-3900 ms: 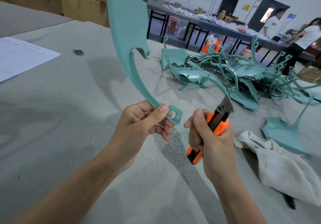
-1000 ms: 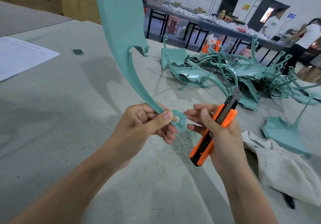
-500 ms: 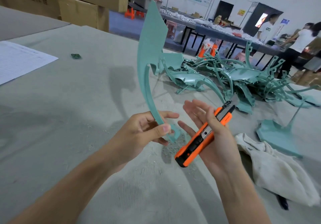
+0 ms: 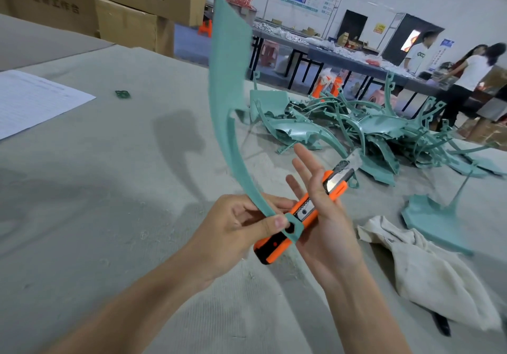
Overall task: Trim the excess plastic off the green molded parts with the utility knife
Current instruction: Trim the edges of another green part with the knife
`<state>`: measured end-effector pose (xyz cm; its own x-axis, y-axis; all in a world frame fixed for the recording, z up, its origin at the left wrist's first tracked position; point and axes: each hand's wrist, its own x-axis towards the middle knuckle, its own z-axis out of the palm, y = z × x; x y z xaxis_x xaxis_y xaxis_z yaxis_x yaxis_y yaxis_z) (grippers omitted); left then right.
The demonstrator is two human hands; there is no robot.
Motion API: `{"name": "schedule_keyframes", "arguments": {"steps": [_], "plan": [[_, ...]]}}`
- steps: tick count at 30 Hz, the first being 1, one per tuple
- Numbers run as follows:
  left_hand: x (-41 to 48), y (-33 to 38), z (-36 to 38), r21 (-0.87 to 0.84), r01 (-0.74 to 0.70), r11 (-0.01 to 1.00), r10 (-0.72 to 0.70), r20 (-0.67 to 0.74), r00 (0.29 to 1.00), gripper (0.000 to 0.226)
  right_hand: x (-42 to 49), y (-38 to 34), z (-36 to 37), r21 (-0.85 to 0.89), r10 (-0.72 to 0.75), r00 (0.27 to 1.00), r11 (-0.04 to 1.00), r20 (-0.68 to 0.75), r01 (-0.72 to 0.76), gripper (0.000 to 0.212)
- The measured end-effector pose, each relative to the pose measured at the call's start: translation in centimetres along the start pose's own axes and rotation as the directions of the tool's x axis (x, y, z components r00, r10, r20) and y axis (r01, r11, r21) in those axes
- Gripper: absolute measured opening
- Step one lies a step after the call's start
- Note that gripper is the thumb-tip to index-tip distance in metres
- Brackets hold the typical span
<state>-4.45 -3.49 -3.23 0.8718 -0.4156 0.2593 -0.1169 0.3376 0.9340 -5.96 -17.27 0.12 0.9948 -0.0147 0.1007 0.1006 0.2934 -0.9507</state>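
The molded part (image 4: 227, 79) is coloured teal green; the utility knife (image 4: 301, 212) is finished in orange and black. The rag (image 4: 428, 271) is seen as off-white; brown cardboard boxes (image 4: 142, 24) are printed with dark characters.

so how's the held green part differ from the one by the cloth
The held green part stands upright, wide end up; the lone part by the cloth lies flat on the table. The left hand grips the held one by its narrow end; no hand touches the other. Both are green.

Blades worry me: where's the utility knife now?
Head view, lower centre: the utility knife is held in the right hand, partly behind the green part.
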Motion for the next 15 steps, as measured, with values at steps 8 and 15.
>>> {"name": "schedule_keyframes", "arguments": {"steps": [8, 15], "plan": [[0.2, 0.1, -0.5, -0.021, 0.011, 1.0, -0.012, -0.04, 0.999, 0.017, 0.3, 0.4, -0.6, -0.048, -0.073, 0.996, 0.996, 0.042, 0.075, 0.043], [0.6, 0.8, -1.3, -0.259, 0.061, 0.964, -0.083, -0.073, 0.994, 0.016, 0.9, -0.9, -2.8, 0.098, -0.169, 0.986, 0.981, -0.016, 0.17, 0.045]]}}
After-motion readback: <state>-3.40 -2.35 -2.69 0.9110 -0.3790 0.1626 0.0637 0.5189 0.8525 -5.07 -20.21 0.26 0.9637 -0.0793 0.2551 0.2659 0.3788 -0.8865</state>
